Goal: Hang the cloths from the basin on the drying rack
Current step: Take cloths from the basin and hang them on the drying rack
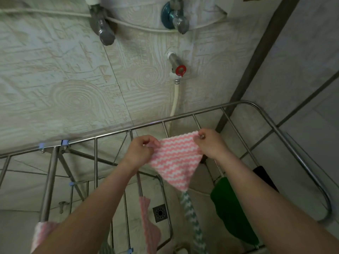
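Observation:
A pink and white wavy-striped cloth (pixel 174 158) is stretched between both hands above the metal drying rack (pixel 183 119). My left hand (pixel 141 151) pinches its left corner and my right hand (pixel 211 143) pinches its right corner; the rest hangs down in a point. On the rack's rods hang a pink cloth (pixel 149 230), a green and white cloth (pixel 192 222), a dark green cloth (pixel 231 213), a black cloth (pixel 264 177) and a pale pink cloth (pixel 42 235) at lower left. The basin is not in view.
A tiled wall stands right behind the rack, with a red-handled tap (pixel 178 70) and a white hose (pixel 175 99). Two more valves (pixel 104 30) sit higher up. A floor drain (pixel 160 212) shows under the rods. The rack's curved end (pixel 326 202) is at right.

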`<state>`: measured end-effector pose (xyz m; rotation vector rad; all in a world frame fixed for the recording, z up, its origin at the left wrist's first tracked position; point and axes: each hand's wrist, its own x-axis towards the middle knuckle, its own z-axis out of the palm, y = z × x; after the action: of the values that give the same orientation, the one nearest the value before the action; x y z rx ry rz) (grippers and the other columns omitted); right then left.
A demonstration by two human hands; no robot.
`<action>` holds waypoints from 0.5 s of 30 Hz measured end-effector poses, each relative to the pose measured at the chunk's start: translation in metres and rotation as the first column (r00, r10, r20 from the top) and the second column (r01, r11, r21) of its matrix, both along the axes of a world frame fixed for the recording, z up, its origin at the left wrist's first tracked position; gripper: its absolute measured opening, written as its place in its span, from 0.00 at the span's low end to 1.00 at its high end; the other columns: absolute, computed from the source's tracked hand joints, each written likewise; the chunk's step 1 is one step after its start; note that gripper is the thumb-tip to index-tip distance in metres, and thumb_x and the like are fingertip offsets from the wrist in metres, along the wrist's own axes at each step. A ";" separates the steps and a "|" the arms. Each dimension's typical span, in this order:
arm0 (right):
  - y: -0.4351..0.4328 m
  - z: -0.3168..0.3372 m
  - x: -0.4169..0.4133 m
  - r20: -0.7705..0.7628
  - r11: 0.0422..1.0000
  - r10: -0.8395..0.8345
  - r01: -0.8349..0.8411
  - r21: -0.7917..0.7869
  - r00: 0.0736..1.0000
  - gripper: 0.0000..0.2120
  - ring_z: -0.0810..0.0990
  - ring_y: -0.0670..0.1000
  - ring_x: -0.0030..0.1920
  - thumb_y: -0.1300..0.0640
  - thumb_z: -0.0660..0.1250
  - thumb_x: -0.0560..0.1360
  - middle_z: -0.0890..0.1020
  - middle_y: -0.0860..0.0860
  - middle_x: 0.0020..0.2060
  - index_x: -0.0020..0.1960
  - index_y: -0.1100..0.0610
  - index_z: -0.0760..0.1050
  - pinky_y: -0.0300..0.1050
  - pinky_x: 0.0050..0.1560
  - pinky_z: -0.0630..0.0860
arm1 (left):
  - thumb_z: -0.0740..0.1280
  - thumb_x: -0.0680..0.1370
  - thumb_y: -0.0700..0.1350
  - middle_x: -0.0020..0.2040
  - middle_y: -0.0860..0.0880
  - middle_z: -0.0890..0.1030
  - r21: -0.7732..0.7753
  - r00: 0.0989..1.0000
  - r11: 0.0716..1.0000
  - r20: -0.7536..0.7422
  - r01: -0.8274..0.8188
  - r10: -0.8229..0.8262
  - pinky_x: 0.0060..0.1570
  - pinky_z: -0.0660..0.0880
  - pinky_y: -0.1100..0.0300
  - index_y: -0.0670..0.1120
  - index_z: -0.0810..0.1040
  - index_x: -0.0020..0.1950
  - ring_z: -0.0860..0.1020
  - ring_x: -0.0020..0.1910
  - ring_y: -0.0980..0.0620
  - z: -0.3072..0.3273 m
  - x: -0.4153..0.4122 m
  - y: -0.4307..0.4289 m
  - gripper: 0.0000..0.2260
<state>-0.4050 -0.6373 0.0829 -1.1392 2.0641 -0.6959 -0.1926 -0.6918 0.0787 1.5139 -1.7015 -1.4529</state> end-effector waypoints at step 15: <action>-0.029 -0.006 0.029 -0.188 0.995 0.087 -0.077 0.061 0.978 0.21 0.77 0.57 0.60 0.51 0.67 0.75 0.78 0.57 0.61 0.66 0.58 0.73 0.47 0.59 0.74 | 0.65 0.70 0.31 0.72 0.40 0.66 -0.215 0.872 0.930 0.458 0.299 -0.174 0.71 0.61 0.55 0.37 0.68 0.70 0.64 0.71 0.42 -0.033 -0.014 -0.037 0.27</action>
<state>-0.3757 -0.6664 0.0771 -1.2961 2.1655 -0.5056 -0.2062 -0.7286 0.0460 1.5889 -2.3202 -0.9597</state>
